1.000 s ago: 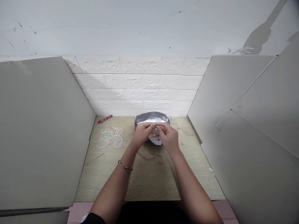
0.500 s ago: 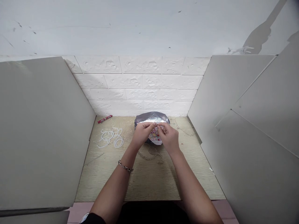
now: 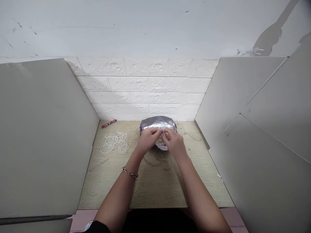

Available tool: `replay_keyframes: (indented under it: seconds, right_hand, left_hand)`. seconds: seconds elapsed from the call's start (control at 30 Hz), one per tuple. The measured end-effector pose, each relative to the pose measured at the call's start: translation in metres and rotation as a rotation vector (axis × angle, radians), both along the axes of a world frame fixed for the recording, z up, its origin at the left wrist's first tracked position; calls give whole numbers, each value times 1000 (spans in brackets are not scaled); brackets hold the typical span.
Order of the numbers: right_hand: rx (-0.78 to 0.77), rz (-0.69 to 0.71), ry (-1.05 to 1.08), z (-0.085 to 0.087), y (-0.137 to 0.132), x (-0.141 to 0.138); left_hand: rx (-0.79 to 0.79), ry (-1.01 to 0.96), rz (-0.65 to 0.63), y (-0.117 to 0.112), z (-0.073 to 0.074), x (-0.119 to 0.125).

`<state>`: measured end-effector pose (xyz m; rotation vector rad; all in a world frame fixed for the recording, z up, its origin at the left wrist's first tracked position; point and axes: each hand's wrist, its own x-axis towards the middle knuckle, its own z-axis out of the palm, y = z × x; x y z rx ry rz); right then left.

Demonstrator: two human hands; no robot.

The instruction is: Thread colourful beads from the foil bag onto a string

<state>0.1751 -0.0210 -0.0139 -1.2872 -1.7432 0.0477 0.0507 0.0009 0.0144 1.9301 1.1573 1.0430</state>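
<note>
Head view, sole view. Bag, silver, sits just below ctr of frame at far side of desk; coloured beads show at its near side, partly hidden by the hands. L hand over bag's L part: thumb & index pressed tip to tip. R hand over its R part: thumb & index close tog., whether they meet can't tell. Fingertips of both nearly touching, above beads; item btwn them, if any, too small to make out.

Risks (judged):
1. Small pc. slipping from fingertips. Cause: fine grip, little surface to hold. A drop would prob. land among beads & be hard to pick out.
2. Bead spill. Cause: wrists close over bag; a knock could tip it or press its edge down. Loose beads may roll on bare desk.
3. Snag. Glassy strand lies below bag, near both forearms; a dragged wrist or the bracelet on L wrist could catch it.
4. Tangle. White strands, L of ctr, lie looped over one another; pulling one may drag others.

Also noted: red strip, far L corner of desk, well apart from hands; low risk.
</note>
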Motion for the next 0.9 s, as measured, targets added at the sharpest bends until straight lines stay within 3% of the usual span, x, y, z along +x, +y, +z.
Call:
replay_keyframes:
  seconds: [0.4,0.57,0.9]
  right_hand:
    - [26,-26,56,3,-1,0]
    - [12,-58,160,8,-3,1]
    - [7,93,211,9,-4,0]
  left_hand:
    - [-130,-132,15,0,4,1]
    - [-253,-225,15,0,6,-1]
    - [-332,-260,-109,-2,8,-2]
